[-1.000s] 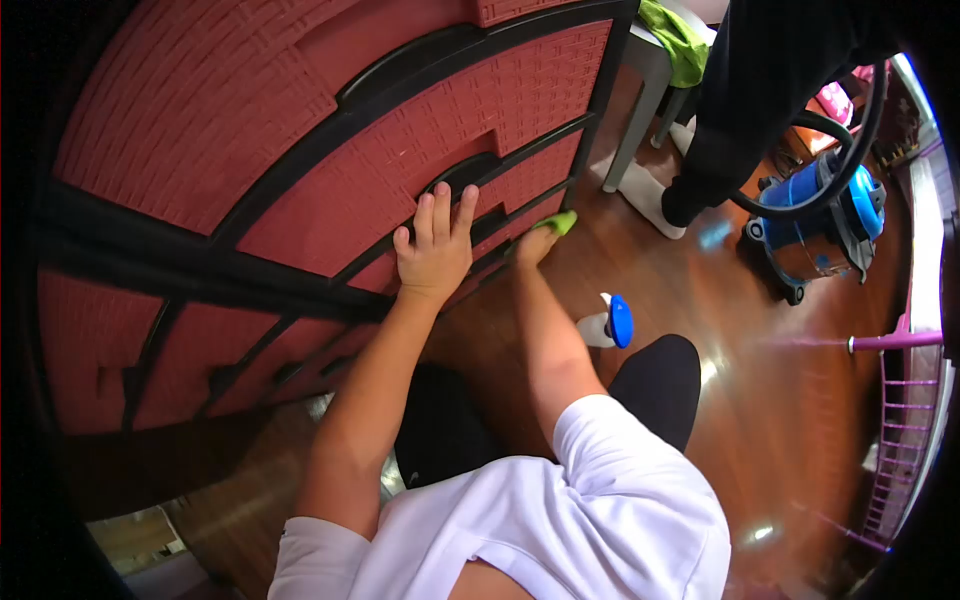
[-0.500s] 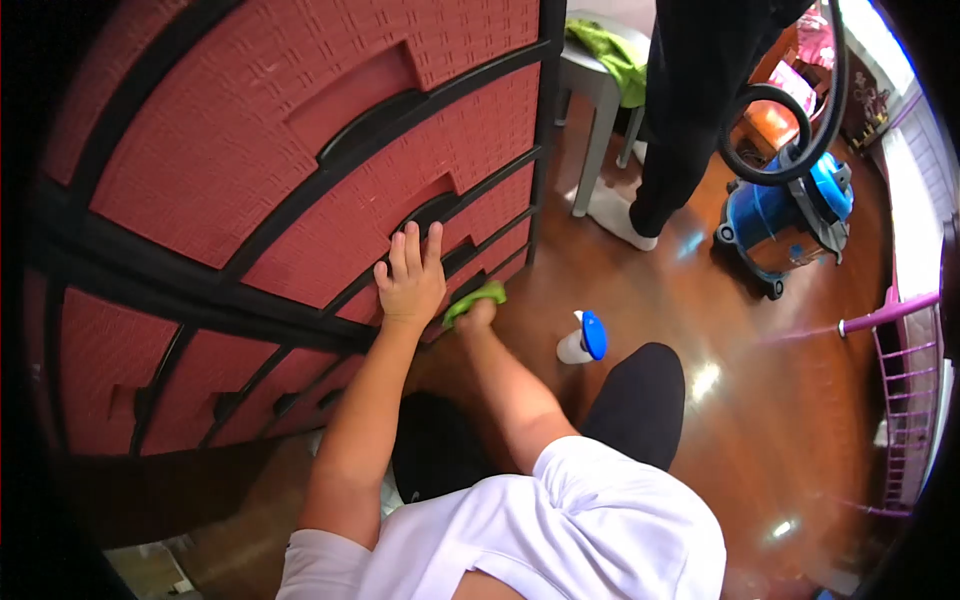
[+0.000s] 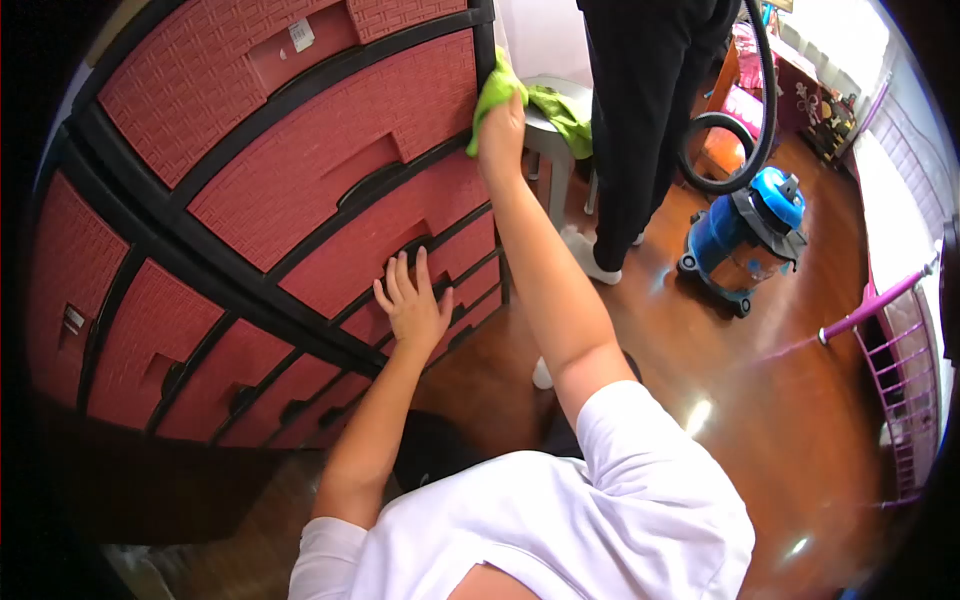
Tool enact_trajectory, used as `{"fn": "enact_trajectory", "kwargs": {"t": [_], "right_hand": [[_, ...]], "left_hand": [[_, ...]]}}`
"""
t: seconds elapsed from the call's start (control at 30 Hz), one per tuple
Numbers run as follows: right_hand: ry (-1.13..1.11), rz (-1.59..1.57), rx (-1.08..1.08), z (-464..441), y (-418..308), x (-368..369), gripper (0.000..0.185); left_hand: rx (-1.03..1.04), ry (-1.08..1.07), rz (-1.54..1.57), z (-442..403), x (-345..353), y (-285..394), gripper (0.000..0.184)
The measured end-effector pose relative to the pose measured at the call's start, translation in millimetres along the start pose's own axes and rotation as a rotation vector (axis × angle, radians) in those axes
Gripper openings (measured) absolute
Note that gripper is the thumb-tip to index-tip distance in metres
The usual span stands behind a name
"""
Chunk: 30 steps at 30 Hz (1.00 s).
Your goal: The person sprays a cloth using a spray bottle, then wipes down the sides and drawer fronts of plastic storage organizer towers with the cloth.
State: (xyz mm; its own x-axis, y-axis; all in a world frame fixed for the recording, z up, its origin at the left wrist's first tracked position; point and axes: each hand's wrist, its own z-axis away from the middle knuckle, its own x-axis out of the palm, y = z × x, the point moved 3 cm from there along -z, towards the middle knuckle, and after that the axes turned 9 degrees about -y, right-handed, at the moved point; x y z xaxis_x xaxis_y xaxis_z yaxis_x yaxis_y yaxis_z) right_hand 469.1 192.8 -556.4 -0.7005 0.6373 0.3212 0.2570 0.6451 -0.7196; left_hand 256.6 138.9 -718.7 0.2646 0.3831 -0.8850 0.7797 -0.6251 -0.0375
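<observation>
My right hand [image 3: 501,135] grips a green cloth [image 3: 492,98] against the black side edge of a drawer cabinet [image 3: 345,183], high up near its right corner. The cabinet has red woven-pattern drawer fronts in a black frame. My left hand [image 3: 415,305] rests with fingers spread on a lower drawer front, close to a black handle recess. Most of a small white bottle [image 3: 542,374] on the floor is hidden behind my right arm.
Beside the cabinet stands a grey stool [image 3: 557,180] with another green cloth [image 3: 563,122] on it. A person in black trousers [image 3: 650,120] stands next to it. A blue vacuum cleaner [image 3: 745,240] with a black hose is behind, and a purple metal frame [image 3: 895,370] stands at right.
My right hand has moved up with the green cloth from low by the cabinet to its upper side edge. My left hand stays on the drawer front. The view has shifted.
</observation>
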Motion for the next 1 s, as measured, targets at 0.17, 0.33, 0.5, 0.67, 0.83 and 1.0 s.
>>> {"fn": "enact_trajectory", "kwargs": {"t": [0.17, 0.33, 0.5, 0.67, 0.83, 1.0], "right_hand": [[-0.004, 0.316, -0.208, 4, 20, 0, 0.042], [-0.109, -0.227, 0.415, 75, 157, -60, 0.031], [-0.401, -0.36, 0.191, -28, 53, -19, 0.029], [-0.568, -0.619, 0.104, -39, 65, -13, 0.031], [-0.777, -0.546, -0.046, -56, 93, -6, 0.036], [-0.935, -0.416, -0.112, -107, 142, 62, 0.031]], "left_hand": [[0.081, 0.278, 0.149, -36, -33, 37, 0.068], [0.23, 0.375, 0.279, -120, -74, 73, 0.051], [0.304, 0.546, 0.216, -184, -129, 96, 0.039], [0.305, 0.555, 0.136, -240, -135, 90, 0.032], [0.294, 0.432, -0.174, -238, -108, 100, 0.028], [0.331, 0.443, -0.186, -240, -104, 98, 0.025]]}}
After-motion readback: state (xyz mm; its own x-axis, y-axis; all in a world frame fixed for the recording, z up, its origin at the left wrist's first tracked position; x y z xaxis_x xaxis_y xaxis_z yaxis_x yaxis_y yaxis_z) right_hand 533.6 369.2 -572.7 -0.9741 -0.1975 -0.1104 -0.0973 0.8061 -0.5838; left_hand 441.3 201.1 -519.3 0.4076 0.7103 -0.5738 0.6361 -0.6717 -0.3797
